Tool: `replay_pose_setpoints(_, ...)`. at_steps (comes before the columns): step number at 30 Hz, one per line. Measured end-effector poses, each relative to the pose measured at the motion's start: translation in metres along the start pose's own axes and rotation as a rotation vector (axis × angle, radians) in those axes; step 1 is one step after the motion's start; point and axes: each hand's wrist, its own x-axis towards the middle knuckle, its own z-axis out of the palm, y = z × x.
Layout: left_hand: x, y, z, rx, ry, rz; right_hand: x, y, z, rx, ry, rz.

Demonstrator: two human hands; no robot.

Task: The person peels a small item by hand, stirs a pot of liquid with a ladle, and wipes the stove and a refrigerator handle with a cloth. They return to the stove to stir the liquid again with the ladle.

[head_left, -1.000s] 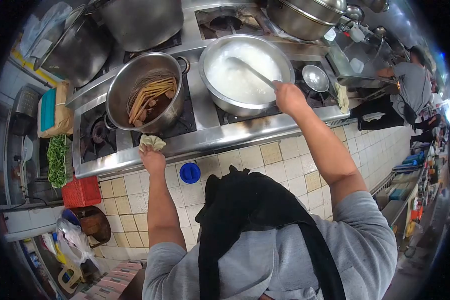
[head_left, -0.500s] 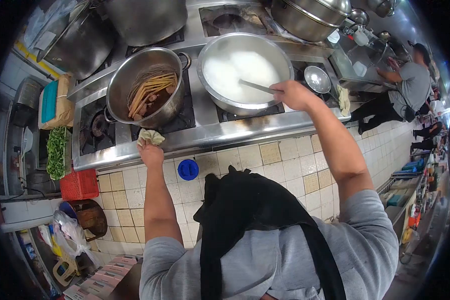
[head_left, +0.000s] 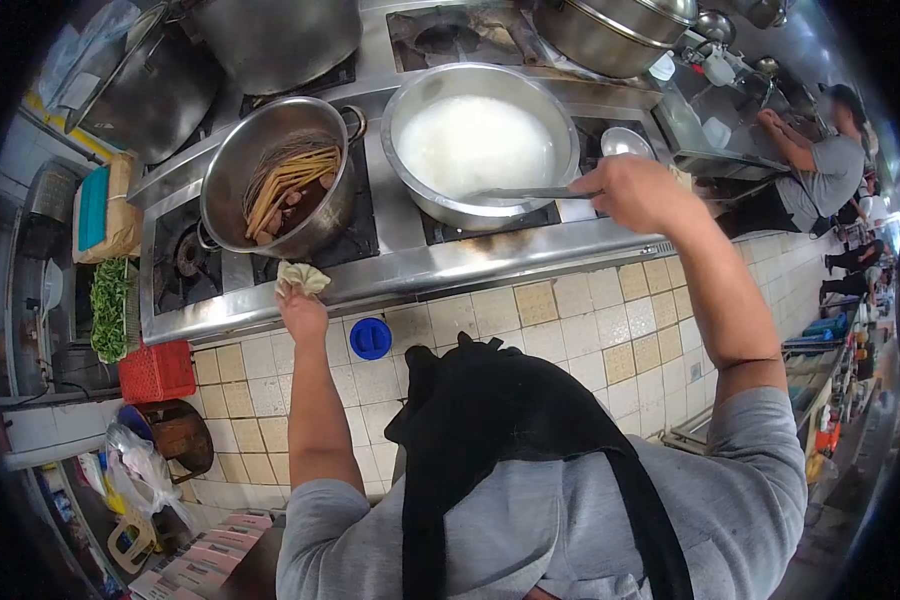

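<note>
My right hand [head_left: 638,192] is closed round the handle of a long metal utensil [head_left: 535,193]. The utensil's far end dips into the milky white liquid [head_left: 475,145] of a wide metal pot [head_left: 398,165] on the stove, so its head is hidden. In my left hand [head_left: 302,312] is a bunched pale cloth [head_left: 303,280], at the stove's front edge. Just beyond that hand stands a deep metal pot [head_left: 328,213] with long brown sticks [head_left: 295,185] and darker chunks in dark liquid.
Large stockpots [head_left: 270,45] and a lidded pot [head_left: 605,35] stand at the back. A metal bowl [head_left: 625,142] lies right of the wide pot. Greens [head_left: 110,305], a red crate [head_left: 157,372] and a blue lidded container [head_left: 370,338] are nearby. A co-worker [head_left: 835,165] stands at the right.
My right hand has moved right and slightly toward me, bringing the utensil near the pot's front side and flatter. My left hand keeps the cloth in place. The co-worker's arms have shifted.
</note>
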Motion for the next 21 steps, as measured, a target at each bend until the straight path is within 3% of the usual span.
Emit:
replay_pose_setpoints(4,-0.006,0.009,0.005,-0.08,0.032,-0.023,0.006,-0.025,0.021,-0.203,0.204,-0.037)
replay_pose_setpoints(11,-0.001,0.001,0.017,-0.051,-0.022,-0.038,0.048,-0.033,0.061,-0.27,0.354,0.055)
replay_pose_setpoints(17,-0.004,0.007,0.008,-0.119,-0.026,-0.084,0.082,0.01,0.081,-0.251,0.324,0.206)
replay_pose_setpoints(21,-0.005,0.008,0.006,-0.103,-0.005,-0.079,0.069,0.033,0.075,0.048,0.22,0.289)
